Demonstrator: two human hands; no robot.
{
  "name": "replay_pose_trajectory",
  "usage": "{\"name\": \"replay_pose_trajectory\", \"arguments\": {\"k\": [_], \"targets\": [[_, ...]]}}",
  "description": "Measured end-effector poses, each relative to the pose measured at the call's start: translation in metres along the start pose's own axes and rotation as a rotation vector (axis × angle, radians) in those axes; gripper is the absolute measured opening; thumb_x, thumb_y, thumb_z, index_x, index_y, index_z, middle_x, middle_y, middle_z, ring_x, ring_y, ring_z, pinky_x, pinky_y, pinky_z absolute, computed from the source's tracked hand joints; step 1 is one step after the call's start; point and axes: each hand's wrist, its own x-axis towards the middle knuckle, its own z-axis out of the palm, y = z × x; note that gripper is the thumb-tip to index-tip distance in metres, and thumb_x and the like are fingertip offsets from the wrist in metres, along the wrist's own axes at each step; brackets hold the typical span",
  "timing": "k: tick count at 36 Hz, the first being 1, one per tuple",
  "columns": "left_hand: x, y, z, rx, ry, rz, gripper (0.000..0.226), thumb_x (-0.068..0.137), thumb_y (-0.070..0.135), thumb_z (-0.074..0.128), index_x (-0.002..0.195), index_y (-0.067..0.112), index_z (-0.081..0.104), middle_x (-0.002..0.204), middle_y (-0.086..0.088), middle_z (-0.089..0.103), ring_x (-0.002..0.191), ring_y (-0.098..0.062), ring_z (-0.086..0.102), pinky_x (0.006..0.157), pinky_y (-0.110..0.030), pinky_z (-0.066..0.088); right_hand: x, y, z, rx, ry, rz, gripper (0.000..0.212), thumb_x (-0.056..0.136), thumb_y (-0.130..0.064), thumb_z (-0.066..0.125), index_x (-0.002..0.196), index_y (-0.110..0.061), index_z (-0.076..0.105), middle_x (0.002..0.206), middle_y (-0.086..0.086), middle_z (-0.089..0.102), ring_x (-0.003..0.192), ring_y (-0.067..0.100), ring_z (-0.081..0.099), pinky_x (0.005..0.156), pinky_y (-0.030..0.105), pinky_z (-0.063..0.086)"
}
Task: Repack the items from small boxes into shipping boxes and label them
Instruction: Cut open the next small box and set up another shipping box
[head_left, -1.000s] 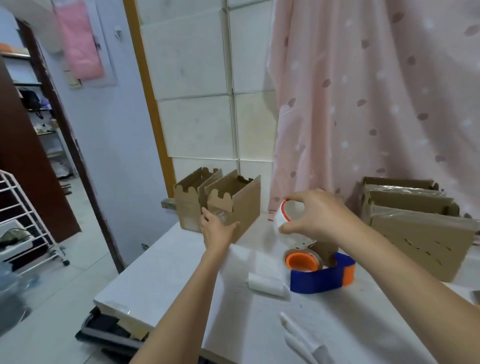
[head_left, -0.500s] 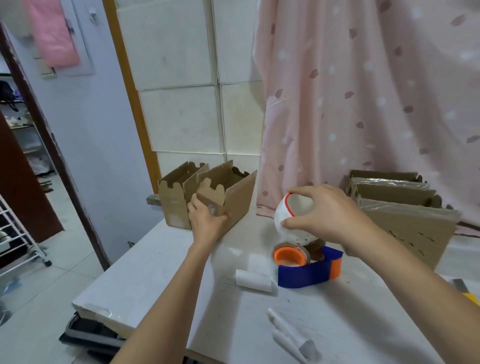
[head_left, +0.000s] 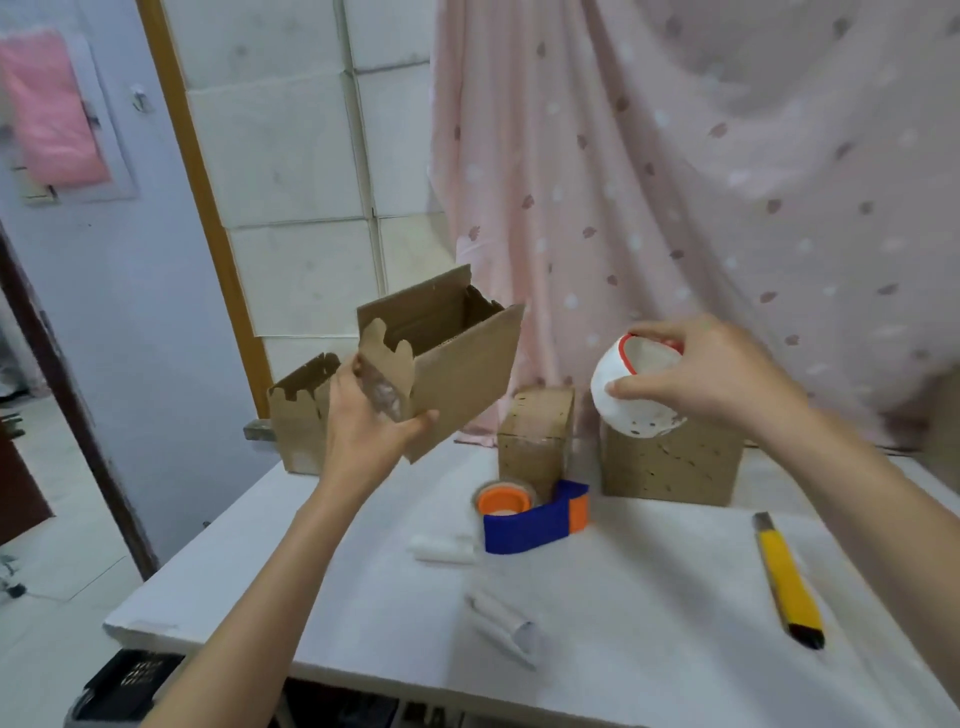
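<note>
My left hand grips an open cardboard shipping box by its near corner and holds it tilted in the air above the white table. My right hand holds a white bowl with a red rim, tipped on its side, to the right of the box and above a small brown box. A second open shipping box stands at the table's back left. Another small brown box stands between the two hands.
A blue and orange tape dispenser lies mid-table. A yellow utility knife lies at the right. White paper rolls lie near the front. A pink curtain hangs behind. The floor drops off at the left.
My left hand has lifted the open shipping box off the table and tilted it. My right hand has kept the bowl and moved it right and a little higher.
</note>
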Motion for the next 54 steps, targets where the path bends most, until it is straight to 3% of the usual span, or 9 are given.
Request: {"name": "replay_pose_trajectory", "arguments": {"k": [12, 18, 26, 31, 37, 40, 45, 48, 54], "targets": [[-0.088, 0.066, 0.059, -0.299, -0.542, 0.043, 0.090, 0.069, 0.028, 0.091, 0.138, 0.036, 0.035, 0.124, 0.014, 0.053, 0.112, -0.001, 0.055, 0.089, -0.027, 0.054, -0.033, 0.041, -0.082, 0.154, 0.251, 0.113, 0.082, 0.070, -0.041, 0.086, 0.144, -0.028, 0.054, 0.143, -0.003, 0.057, 0.130, 0.023, 0.052, 0.106, 0.040, 0.045], [-0.109, 0.061, 0.091, -0.349, -0.733, 0.003, 0.126, 0.059, 0.036, 0.096, 0.145, 0.064, 0.009, 0.129, 0.008, 0.061, 0.112, -0.009, 0.065, 0.094, -0.031, 0.055, -0.043, 0.061, -0.102, 0.109, 0.301, 0.048, 0.081, 0.071, -0.035, 0.085, 0.145, -0.029, 0.052, 0.148, -0.011, 0.052, 0.137, 0.016, 0.046, 0.108, 0.030, 0.037], [-0.128, 0.066, 0.116, -0.241, -0.958, 0.197, 0.128, 0.075, 0.021, 0.088, 0.138, 0.073, -0.010, 0.136, 0.038, 0.027, 0.111, 0.007, 0.051, 0.084, -0.013, 0.051, -0.036, 0.087, -0.093, 0.150, -0.042, -0.106, 0.078, 0.065, -0.026, 0.090, 0.136, -0.039, 0.059, 0.133, -0.024, 0.059, 0.120, -0.002, 0.057, 0.105, 0.026, 0.047], [-0.124, 0.056, 0.126, -0.204, -0.985, 0.268, 0.118, 0.077, 0.019, 0.085, 0.144, 0.068, 0.001, 0.152, 0.037, 0.013, 0.130, 0.011, 0.034, 0.093, -0.008, 0.044, -0.032, 0.099, -0.076, 0.118, -0.324, -0.169, 0.080, 0.069, -0.022, 0.090, 0.134, -0.052, 0.055, 0.130, -0.029, 0.059, 0.117, -0.008, 0.056, 0.090, 0.014, 0.048], [-0.114, 0.047, 0.132, -0.174, -1.003, 0.224, 0.084, 0.072, 0.037, 0.085, 0.134, 0.059, 0.032, 0.143, 0.012, 0.046, 0.130, -0.017, 0.052, 0.106, -0.042, 0.049, -0.022, 0.104, -0.064, 0.062, -0.543, -0.231, 0.080, 0.070, -0.015, 0.090, 0.134, -0.050, 0.057, 0.132, -0.039, 0.053, 0.123, -0.017, 0.047, 0.096, 0.008, 0.038], [-0.111, 0.050, 0.131, -0.213, -0.967, 0.209, 0.087, 0.071, 0.039, 0.089, 0.131, 0.061, 0.029, 0.146, 0.021, 0.037, 0.135, -0.010, 0.045, 0.108, -0.035, 0.047, -0.014, 0.106, -0.059, 0.073, -0.640, -0.248, 0.079, 0.069, -0.013, 0.091, 0.131, -0.051, 0.059, 0.146, -0.031, 0.045, 0.133, -0.015, 0.039, 0.113, 0.020, 0.035], [-0.103, 0.068, 0.124, -0.259, -0.842, 0.280, 0.107, 0.066, 0.059, 0.086, 0.146, 0.062, 0.015, 0.157, 0.026, 0.018, 0.144, 0.003, 0.021, 0.112, -0.031, 0.030, -0.006, 0.105, -0.055, 0.071, -0.740, -0.309, 0.079, 0.069, -0.010, 0.091, 0.133, -0.044, 0.060, 0.141, -0.035, 0.049, 0.130, -0.024, 0.033, 0.102, 0.000, 0.030], [-0.092, 0.086, 0.123, -0.238, -0.760, 0.360, 0.074, 0.081, 0.067, 0.066, 0.145, 0.056, 0.032, 0.153, 0.027, 0.028, 0.136, 0.018, 0.024, 0.111, -0.026, 0.029, -0.002, 0.103, -0.054, 0.079, -0.776, -0.337, 0.082, 0.068, -0.008, 0.091, 0.135, -0.041, 0.059, 0.142, -0.031, 0.050, 0.133, -0.018, 0.036, 0.108, 0.010, 0.031], [-0.052, 0.117, 0.133, -0.012, -0.687, 0.521, 0.050, 0.099, 0.041, 0.056, 0.147, 0.030, 0.047, 0.146, 0.011, 0.050, 0.134, 0.000, 0.039, 0.109, -0.021, 0.028, 0.005, 0.098, -0.056, 0.066, -0.821, -0.371, 0.082, 0.068, -0.009, 0.091, 0.135, -0.043, 0.059, 0.145, -0.030, 0.048, 0.138, -0.014, 0.033, 0.118, 0.025, 0.028]]}}
